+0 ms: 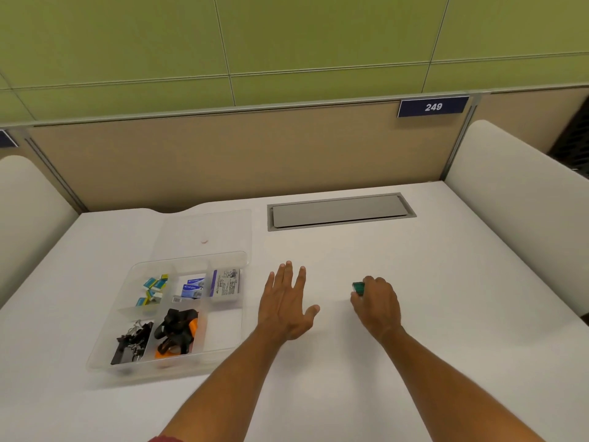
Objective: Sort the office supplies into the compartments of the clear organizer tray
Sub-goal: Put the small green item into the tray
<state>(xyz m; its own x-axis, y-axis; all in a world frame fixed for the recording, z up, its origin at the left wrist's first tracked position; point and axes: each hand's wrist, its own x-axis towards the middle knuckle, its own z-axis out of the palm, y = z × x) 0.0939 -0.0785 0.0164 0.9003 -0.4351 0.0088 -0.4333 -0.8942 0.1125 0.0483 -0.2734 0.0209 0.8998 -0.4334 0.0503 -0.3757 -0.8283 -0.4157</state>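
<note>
The clear organizer tray [223, 346] lies on the white desk at the left. Its compartments hold small teal and yellow boxes [153, 290], blue staple boxes [191, 288], a grey-white box [224, 286], black binder clips [130, 344] and black and orange items [177, 331]. The near right compartment shows nothing inside. My left hand [285, 306] lies flat on the desk just right of the tray, fingers straight and spread. My right hand [377, 306] is farther right, its fingers curled round a small green item [358, 288] on the desk.
A clear lid or second tray [204, 231] lies behind the organizer with a small red mark on it. A grey cable hatch [341, 212] is set into the desk at the back. Beige partition panels close the back and white dividers flank both sides.
</note>
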